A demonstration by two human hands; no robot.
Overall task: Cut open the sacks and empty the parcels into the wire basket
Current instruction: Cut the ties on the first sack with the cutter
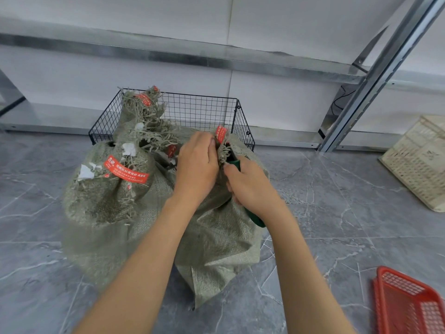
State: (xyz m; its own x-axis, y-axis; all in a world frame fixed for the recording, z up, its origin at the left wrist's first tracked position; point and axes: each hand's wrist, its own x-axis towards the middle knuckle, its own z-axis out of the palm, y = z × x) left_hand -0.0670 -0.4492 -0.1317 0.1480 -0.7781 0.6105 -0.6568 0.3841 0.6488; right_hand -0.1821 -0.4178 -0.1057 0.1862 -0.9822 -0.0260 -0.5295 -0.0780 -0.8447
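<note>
The red tape (126, 171) across the left sack (103, 203) carries white Chinese characters, too blurred to read; torn white paper scraps cling beside it. Similar red strips bind the frayed neck of the back sack (134, 121) and the neck of the front sack (216, 237), and their print is too small to make out. The beige crate (421, 162) at the right edge has faint dark markings you cannot read, and the frame cuts it off. The red plastic basket (407, 304) in the lower right corner is also cropped. What the sacks contain is hidden by the weave. Whether the back sack stands inside the wire basket (204, 109) or only leans on its near left corner cannot be told. The basket sits on the grey tiled floor (337, 213), against the metal shelving (375, 75) and just behind the sacks. Your left hand (196, 165) has its fingers (212, 144) curled tight around the front sack's bunched neck, just below its red strip. Your right hand (250, 186) is wrapped around a green-handled tool (256, 219). One green end pokes out below your palm and another shows above your knuckles, touching the frayed neck. Its working end is buried between your hands and the fabric, so you cannot tell what kind of tool it is.
</note>
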